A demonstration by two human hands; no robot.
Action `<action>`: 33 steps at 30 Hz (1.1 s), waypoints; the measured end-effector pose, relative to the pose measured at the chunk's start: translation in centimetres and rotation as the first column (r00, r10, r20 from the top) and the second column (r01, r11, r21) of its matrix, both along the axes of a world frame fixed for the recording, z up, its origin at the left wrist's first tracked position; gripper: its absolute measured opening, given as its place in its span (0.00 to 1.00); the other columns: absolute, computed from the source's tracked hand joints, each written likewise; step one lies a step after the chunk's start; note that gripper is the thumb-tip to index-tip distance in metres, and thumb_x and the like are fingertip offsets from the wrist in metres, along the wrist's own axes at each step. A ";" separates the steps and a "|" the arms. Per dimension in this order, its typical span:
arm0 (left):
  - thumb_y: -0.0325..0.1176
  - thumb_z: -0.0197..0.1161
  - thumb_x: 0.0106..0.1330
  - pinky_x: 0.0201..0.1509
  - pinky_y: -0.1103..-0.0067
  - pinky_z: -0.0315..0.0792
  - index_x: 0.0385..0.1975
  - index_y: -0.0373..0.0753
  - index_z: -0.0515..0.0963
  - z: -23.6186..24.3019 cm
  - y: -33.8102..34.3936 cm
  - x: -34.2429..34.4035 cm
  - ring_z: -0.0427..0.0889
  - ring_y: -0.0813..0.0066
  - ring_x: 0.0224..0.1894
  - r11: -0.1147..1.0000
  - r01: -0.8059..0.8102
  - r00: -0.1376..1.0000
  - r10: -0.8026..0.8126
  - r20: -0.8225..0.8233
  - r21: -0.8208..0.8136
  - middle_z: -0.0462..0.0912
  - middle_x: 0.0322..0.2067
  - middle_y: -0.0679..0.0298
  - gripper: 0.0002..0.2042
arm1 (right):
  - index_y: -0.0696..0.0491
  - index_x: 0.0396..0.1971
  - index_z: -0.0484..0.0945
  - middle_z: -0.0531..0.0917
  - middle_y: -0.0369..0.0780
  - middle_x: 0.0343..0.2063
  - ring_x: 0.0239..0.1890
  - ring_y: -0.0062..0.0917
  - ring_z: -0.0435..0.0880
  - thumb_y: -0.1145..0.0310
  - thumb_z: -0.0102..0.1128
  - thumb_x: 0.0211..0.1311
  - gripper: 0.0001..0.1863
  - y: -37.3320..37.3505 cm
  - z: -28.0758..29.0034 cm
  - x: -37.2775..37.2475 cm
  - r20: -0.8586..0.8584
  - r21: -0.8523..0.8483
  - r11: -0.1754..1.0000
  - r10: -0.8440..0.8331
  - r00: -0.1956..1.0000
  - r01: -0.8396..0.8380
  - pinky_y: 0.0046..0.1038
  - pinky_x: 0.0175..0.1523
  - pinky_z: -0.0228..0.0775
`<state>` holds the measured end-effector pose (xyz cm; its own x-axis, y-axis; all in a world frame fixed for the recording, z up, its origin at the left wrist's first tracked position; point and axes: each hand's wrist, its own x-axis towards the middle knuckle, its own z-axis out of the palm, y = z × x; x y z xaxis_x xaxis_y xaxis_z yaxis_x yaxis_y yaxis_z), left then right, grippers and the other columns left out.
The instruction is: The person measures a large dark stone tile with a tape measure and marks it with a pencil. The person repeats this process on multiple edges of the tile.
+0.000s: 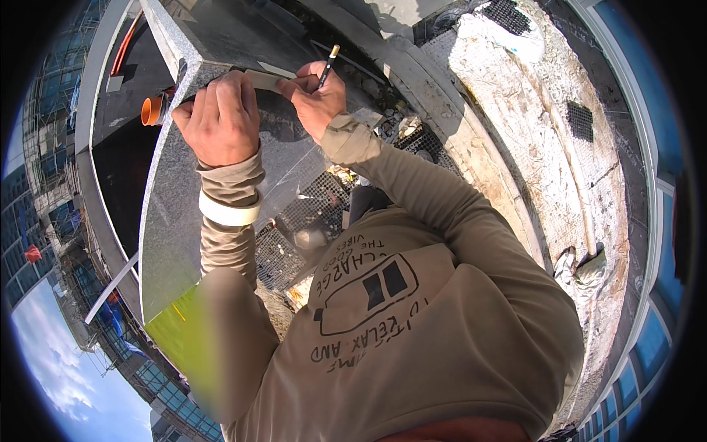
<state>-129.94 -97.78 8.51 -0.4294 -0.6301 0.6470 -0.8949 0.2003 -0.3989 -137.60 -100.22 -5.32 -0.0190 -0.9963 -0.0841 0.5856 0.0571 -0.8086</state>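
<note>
A strip of pale masking tape [264, 80] stretches between my hands along the upper edge of a grey speckled stone slab [177, 236]. My left hand [219, 121] is closed with its fingers curled over the slab's corner, at the tape's left end; its fingertips are hidden. The right end of the tape is pinched by my right hand [321, 102]. A dark pencil with a gold end [329, 66] sticks up between the fingers of that same hand. Round my left forearm sits a roll of pale tape [230, 214].
An orange pipe end [152, 111] pokes out left of the slab's corner. Below the slab lie black mesh [287, 254] and rubble. A curved concrete kerb [471, 140] and a dirty white sheet [545, 147] run along the right. Scaffolded buildings [55, 147] stand far left.
</note>
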 end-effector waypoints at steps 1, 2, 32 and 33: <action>0.30 0.71 0.54 0.34 0.75 0.57 0.31 0.45 0.75 0.0 0.0 0.0 0.74 0.77 0.22 1.000 -0.007 1.000 0.007 0.003 0.001 0.77 0.22 0.74 0.10 | 0.58 0.35 0.70 0.79 0.37 0.22 0.24 0.15 0.77 0.75 0.71 0.52 0.17 0.0 0.0 0.0 -0.014 0.006 1.000 0.005 1.000 -0.005 0.20 0.28 0.69; 0.30 0.71 0.54 0.34 0.75 0.57 0.31 0.45 0.75 -0.1 0.0 0.0 0.73 0.76 0.23 1.000 -0.015 1.000 0.015 0.006 0.001 0.77 0.22 0.74 0.10 | 0.58 0.35 0.70 0.79 0.36 0.22 0.24 0.15 0.77 0.74 0.71 0.52 0.17 -0.1 -0.1 0.0 -0.028 0.011 1.000 0.010 1.000 -0.010 0.20 0.28 0.68; 0.66 0.67 0.47 0.45 0.64 0.64 0.51 0.51 0.77 -0.3 -0.6 1.3 0.77 0.68 0.35 0.961 -0.234 0.969 0.217 -0.120 -0.150 0.77 0.32 0.67 0.34 | 0.61 0.38 0.69 0.74 0.34 0.22 0.25 0.19 0.72 0.52 0.82 0.40 0.36 -1.9 -0.7 -2.7 -0.395 -0.305 0.953 -0.128 0.910 0.002 0.26 0.33 0.70; 0.66 0.67 0.48 0.44 0.66 0.64 0.51 0.51 0.77 -0.4 -0.7 1.3 0.77 0.69 0.35 0.956 -0.240 0.967 0.220 -0.128 -0.168 0.77 0.32 0.68 0.33 | 0.61 0.37 0.70 0.73 0.34 0.21 0.24 0.20 0.72 0.52 0.82 0.40 0.36 -2.4 -0.8 -2.6 -0.441 -0.328 0.945 -0.143 0.886 -0.011 0.26 0.33 0.70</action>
<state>-128.63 -98.52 8.14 -0.2090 -0.5723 0.7929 -0.9473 -0.0827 -0.3094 -140.24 -102.58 -6.10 -0.0449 -0.9632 0.2651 0.1440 -0.2688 -0.9524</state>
